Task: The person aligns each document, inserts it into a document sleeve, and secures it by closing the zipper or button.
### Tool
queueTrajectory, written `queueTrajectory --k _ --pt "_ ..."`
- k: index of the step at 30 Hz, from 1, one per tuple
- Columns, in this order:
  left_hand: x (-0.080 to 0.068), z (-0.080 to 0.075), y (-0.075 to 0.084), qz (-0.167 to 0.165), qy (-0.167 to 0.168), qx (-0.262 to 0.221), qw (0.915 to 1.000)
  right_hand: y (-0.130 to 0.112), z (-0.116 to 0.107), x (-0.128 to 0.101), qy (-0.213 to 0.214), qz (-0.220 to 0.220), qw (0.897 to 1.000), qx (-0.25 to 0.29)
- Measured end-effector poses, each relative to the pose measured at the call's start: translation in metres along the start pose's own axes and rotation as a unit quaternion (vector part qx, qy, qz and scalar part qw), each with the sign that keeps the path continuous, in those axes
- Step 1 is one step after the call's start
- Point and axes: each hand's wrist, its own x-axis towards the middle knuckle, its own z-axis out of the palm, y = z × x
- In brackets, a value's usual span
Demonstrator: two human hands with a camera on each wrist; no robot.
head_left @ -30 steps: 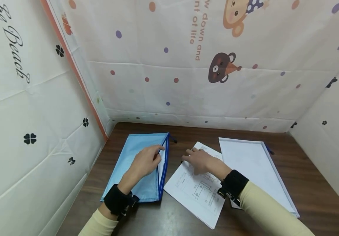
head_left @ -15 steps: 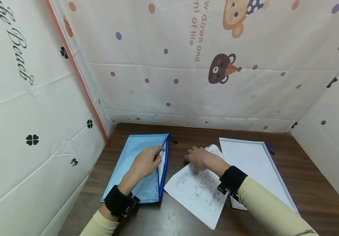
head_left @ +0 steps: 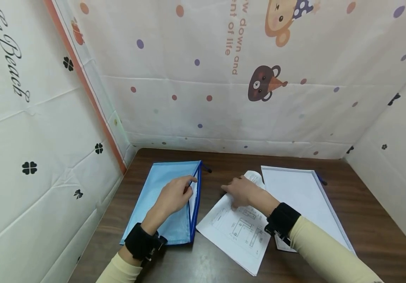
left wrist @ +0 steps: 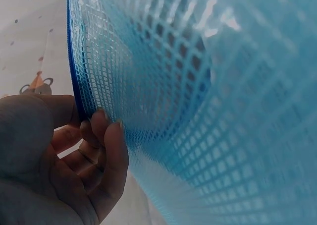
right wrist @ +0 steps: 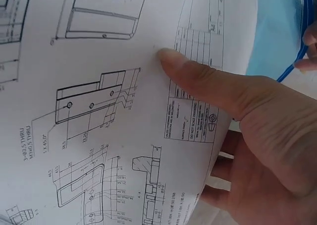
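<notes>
Plainly, the drawing sheet (head_left: 236,226) under the right hand (head_left: 242,192) is thin, light and limp: its far corner already curls up beside the knuckles, so it will likely buckle if pushed and crease if squeezed hard. That hand pinches the near edge, thumb (right wrist: 198,79) flat on the printed face and the other fingers tucked beneath; the edge looks the best place to hold it, lightly. Just left of it, the left hand (head_left: 172,195) curls its fingers (left wrist: 106,150) round the open zipper lip of the blue mesh pouch (head_left: 164,200), lifting it. The mesh appears soft, floppy and fairly slick, so the mouth probably sags unless held apart.
</notes>
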Motion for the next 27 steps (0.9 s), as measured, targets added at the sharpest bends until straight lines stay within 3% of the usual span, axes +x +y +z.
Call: queueTrajectory --k 5,13,18,27 --pt "0.000 0.001 -0.001 0.002 0.002 0.004 1.0000 -0.004 0.003 -0.007 0.048 -0.016 0.996 -0.074" --pt "-0.002 0.001 -0.001 0.002 -0.002 0.005 1.0000 -0.003 0.014 -0.020 0.133 -0.033 0.977 -0.163" --pt "-0.003 0.001 0.000 0.000 -0.005 0.000 1.0000 0.000 0.023 -0.027 0.163 -0.039 0.971 -0.171" --pt "0.000 0.003 -0.001 -0.003 -0.013 -0.003 0.9999 0.011 0.032 -0.033 0.185 -0.062 0.969 -0.149"
